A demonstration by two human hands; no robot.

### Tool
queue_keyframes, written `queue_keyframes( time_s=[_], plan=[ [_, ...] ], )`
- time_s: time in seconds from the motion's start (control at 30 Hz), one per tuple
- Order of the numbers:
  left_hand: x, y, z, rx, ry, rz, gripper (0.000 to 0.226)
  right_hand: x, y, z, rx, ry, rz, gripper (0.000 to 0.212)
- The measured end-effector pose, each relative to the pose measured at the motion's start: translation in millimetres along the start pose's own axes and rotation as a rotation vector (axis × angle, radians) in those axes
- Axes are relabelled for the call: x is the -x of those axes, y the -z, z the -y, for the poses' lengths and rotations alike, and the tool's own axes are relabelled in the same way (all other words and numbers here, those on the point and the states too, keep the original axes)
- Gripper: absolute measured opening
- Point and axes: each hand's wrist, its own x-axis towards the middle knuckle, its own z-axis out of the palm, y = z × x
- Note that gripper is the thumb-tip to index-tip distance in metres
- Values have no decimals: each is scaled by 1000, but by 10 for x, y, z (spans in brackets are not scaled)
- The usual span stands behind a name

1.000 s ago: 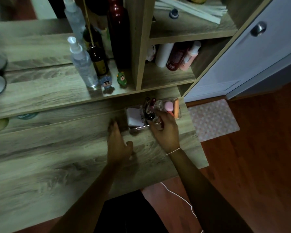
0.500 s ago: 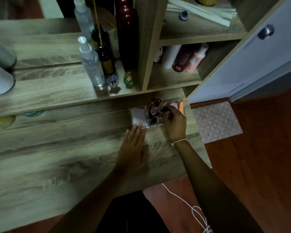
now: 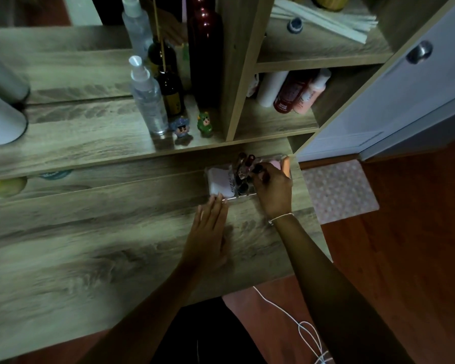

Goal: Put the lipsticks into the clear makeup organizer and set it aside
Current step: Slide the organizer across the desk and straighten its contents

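**Lipsticks Gathered in the Clear Organizer at the Desk's Far Corner**

While dim light keeps small details soft, the clear makeup organizer [image 3: 230, 200] sits on the wooden desk [image 3: 90, 245], pushed close under the raised shelf [image 3: 90, 137] and near the desk's right end. Several dark lipsticks [image 3: 243, 166] stand or lean in its middle compartment; how many is hard to count. Left of them, inside the organizer, lies a pale pink-and-white packet [image 3: 220, 181]. At the organizer's right end a pink item [image 3: 275, 164] and an orange tube [image 3: 286, 165] show past the fingers.

Over the organizer's right half, the right hand [image 3: 273, 190] curls downward, fingertips pinched around a dark lipstick [image 3: 258, 169] among the others. A thin white string bracelet [image 3: 280, 218] circles that wrist. In front of the organizer, the left hand [image 3: 209, 232] lies flat and relaxed on the desk, fingers together and outstretched, their tips touching the organizer's near edge; it grips nothing.

Behind the organizer, on the shelf, stand a clear spray bottle [image 3: 149, 101], a dark brown bottle [image 3: 171, 93] with a reed in it, a tall dark red bottle [image 3: 204, 53], and 2 small figurines, 1 bluish [image 3: 180, 128] and 1 green [image 3: 205, 124]. Right of those, a cubby holds a white tube [image 3: 269, 88], a dark red bottle [image 3: 289, 93] and a peach bottle [image 3: 309, 93]. Beyond the desk's right end, a pink dotted mat [image 3: 339, 190] lies on the reddish wood floor [image 3: 418, 245] beside a white door [image 3: 405, 101].
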Motion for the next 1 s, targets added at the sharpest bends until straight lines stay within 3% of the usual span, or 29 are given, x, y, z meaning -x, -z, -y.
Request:
queue_keyframes(
  time_s=[0.73, 1.0],
  plan=[
    [22, 9, 43, -19, -20, 9, 70, 116, 80, 33, 13, -58, 47, 27],
    [29, 69, 5, -76, -76, 45, 71, 374, 201, 5, 33, -120, -24, 25]
  ],
)
